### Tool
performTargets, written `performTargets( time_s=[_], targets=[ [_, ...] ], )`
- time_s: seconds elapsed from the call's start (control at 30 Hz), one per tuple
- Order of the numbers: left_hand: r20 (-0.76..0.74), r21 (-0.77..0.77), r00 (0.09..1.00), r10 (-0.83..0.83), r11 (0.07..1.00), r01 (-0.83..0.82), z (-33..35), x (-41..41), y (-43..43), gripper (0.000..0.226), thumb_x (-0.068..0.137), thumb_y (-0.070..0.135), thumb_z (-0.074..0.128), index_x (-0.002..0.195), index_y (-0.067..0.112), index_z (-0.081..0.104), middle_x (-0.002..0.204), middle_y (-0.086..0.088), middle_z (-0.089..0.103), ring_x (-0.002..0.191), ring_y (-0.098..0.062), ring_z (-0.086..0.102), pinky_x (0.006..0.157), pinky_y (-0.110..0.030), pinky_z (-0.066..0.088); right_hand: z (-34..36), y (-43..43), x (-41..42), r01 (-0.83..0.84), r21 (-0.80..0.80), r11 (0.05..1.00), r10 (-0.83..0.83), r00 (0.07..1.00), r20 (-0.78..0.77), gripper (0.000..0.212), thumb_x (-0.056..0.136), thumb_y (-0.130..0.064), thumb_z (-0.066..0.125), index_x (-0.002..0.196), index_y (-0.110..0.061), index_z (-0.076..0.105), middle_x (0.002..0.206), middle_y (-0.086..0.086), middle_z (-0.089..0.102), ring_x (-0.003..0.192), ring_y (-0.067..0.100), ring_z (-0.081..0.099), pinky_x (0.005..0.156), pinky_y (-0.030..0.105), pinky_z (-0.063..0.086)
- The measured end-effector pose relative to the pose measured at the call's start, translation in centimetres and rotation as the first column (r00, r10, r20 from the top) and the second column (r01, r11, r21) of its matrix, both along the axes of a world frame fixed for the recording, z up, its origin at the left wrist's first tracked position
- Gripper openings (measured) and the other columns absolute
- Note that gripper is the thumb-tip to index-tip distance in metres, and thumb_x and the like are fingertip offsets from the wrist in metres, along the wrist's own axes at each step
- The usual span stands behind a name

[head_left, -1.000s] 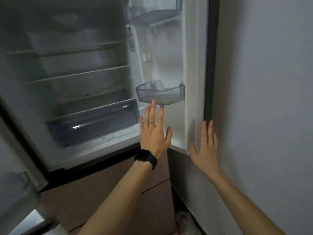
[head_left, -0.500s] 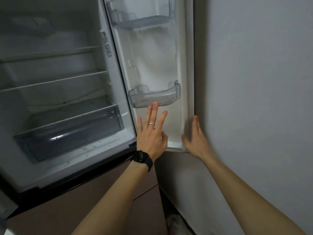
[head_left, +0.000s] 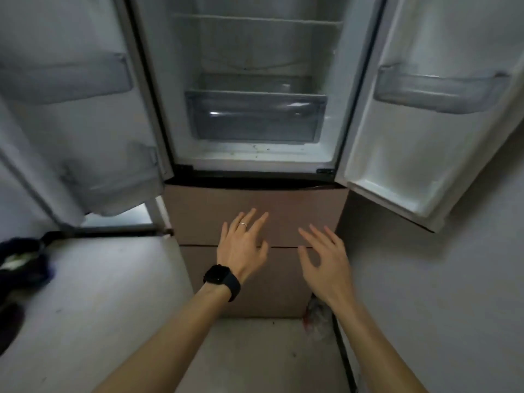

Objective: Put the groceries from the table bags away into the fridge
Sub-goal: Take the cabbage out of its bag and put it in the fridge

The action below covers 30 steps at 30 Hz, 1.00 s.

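Fingers: your left hand (head_left: 242,248) and right hand (head_left: 323,262) hold nothing; the fingers (head_left: 249,219) are spread and relaxed, palms down.
Just beyond: both hands hover before the brown lower drawers (head_left: 198,211), side by side.
Fridge (head_left: 255,158): straight ahead and above your fingers, with both doors wide open; the shelves and the crisper drawer (head_left: 255,120) show no food.
Groceries: not in view, and the bags also not; I judge you must turn away from the fridge to fetch them.
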<state>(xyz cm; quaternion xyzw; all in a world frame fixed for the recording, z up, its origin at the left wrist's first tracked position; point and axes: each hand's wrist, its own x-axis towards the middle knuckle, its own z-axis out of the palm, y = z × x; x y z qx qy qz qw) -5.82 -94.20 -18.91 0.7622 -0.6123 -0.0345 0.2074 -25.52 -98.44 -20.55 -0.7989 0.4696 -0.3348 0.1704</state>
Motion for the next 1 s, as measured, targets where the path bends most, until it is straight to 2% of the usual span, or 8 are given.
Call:
performTargets(
  time_s=[0.1,0.2,0.3,0.43,0.53,0.63,0.83,1.0],
  targets=[
    [-0.047,0.063,0.976,0.213,0.976,-0.21,-2.7,6.0,9.0,0.063,0.095,0.036,0.052,0.154,0.037,0.027,0.162,0.002,0.028,0.15,-0.021,0.021,0.122,-0.047,0.018,-1.0,4.0,7.6,-0.232,0.04,0.972,0.235,0.967,-0.103,0.036,0.1,-0.041,0.052,0.135,-0.039,0.059,0.149,-0.016,0.047,0.147,0.013,0.024,0.112,0.028,0.026],
    [-0.054,0.113,0.892,0.449,0.89,-0.442,-4.6,11.2,19.2,0.057,0.096,0.038,0.048,0.151,0.038,0.033,0.159,0.004,0.034,0.147,-0.02,0.028,0.12,-0.044,0.022,-1.3,9.5,15.2,-0.449,0.084,0.89,0.456,0.874,-0.168,0.036,0.101,-0.043,0.05,0.135,-0.037,0.061,0.15,-0.014,0.048,0.148,0.015,0.023,0.119,0.036,0.029],
    [-0.049,0.127,0.753,0.656,0.752,-0.647,-5.1,15.1,30.3,0.053,0.097,0.038,0.048,0.149,0.038,0.038,0.158,0.002,0.036,0.147,-0.021,0.029,0.12,-0.043,0.024,-1.2,16.9,22.3,-0.646,0.111,0.756,0.653,0.729,-0.207,0.038,0.102,-0.043,0.047,0.138,-0.036,0.058,0.151,-0.011,0.046,0.148,0.017,0.023,0.12,0.034,0.022],
    [-0.043,0.094,0.534,0.844,0.536,-0.839,-4.2,18.0,45.4,0.051,0.095,0.036,0.051,0.146,0.035,0.045,0.155,0.0,0.042,0.142,-0.023,0.036,0.117,-0.042,0.029,-0.9,29.1,29.9,-0.826,0.113,0.553,0.827,0.526,-0.198,0.04,0.102,-0.046,0.046,0.14,-0.039,0.055,0.151,-0.013,0.047,0.149,0.014,0.02,0.119,0.034,0.025],
    [-0.047,0.071,0.385,0.922,0.388,-0.919,-3.4,18.9,56.5,0.051,0.095,0.034,0.052,0.145,0.033,0.046,0.154,0.0,0.042,0.143,-0.022,0.034,0.118,-0.039,0.027,0.0,39.4,33.7,-0.903,0.092,0.421,0.893,0.394,-0.219,0.041,0.101,-0.047,0.045,0.14,-0.039,0.055,0.15,-0.015,0.047,0.148,0.013,0.02,0.119,0.034,0.027],
    [-0.058,0.037,0.256,0.965,0.259,-0.965,-2.9,19.0,67.3,0.051,0.096,0.033,0.052,0.146,0.034,0.045,0.156,0.002,0.04,0.146,-0.021,0.029,0.121,-0.042,0.024,0.7,50.1,36.1,-0.949,0.059,0.311,0.928,0.289,-0.236,0.041,0.101,-0.044,0.047,0.14,-0.036,0.056,0.149,-0.012,0.05,0.146,0.015,0.026,0.12,0.031,0.023],
    [-0.082,0.024,0.054,0.995,0.056,-0.998,-3.1,17.7,87.8,0.052,0.096,0.035,0.054,0.147,0.037,0.043,0.155,0.003,0.041,0.146,-0.02,0.03,0.119,-0.043,0.027,0.9,70.1,39.4,-0.991,0.086,0.099,0.974,0.079,-0.213,0.044,0.1,-0.046,0.048,0.143,-0.036,0.052,0.151,-0.011,0.047,0.148,0.016,0.026,0.121,0.034,0.022],
    [-0.122,-0.002,-0.117,0.986,-0.118,-0.993,-2.9,15.7,101.5,0.05,0.095,0.035,0.056,0.145,0.036,0.047,0.152,0.001,0.045,0.143,-0.021,0.035,0.117,-0.045,0.031,0.7,83.2,40.9,-0.988,0.136,-0.07,0.971,-0.099,-0.219,0.048,0.1,-0.048,0.048,0.146,-0.036,0.047,0.153,-0.013,0.043,0.149,0.014,0.021,0.12,0.034,0.023]
  ],
)
